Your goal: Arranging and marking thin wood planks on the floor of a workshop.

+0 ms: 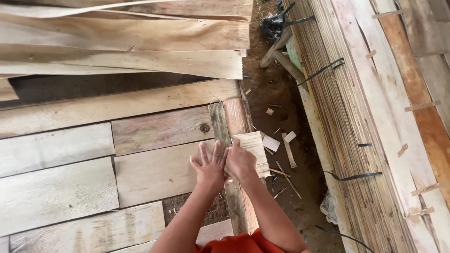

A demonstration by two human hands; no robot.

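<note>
Pressing a veneer piece (251, 150) flat at the lower centre of the frame, both hands side by side.

Head view: the left hand (209, 166) lies palm down with its fingers (204, 152) spread wide on the pale sheet (154, 173), holding nothing; the right hand (241, 161) rests on the small veneer piece, fingers curled over its near edge, though whether they pinch it or only press I cannot tell. The piece sits at the right end of the laid sheets, over a darker strip (219, 122), just beside the dirt floor (281, 117). To do this well, I judge the piece should be butted square against its neighbour, grain aligned, the left palm steadying the sheet while the right smooths outward. Bundled stacks (347, 107) fill the right of the frame; scraps (289, 150) lie near.
</note>
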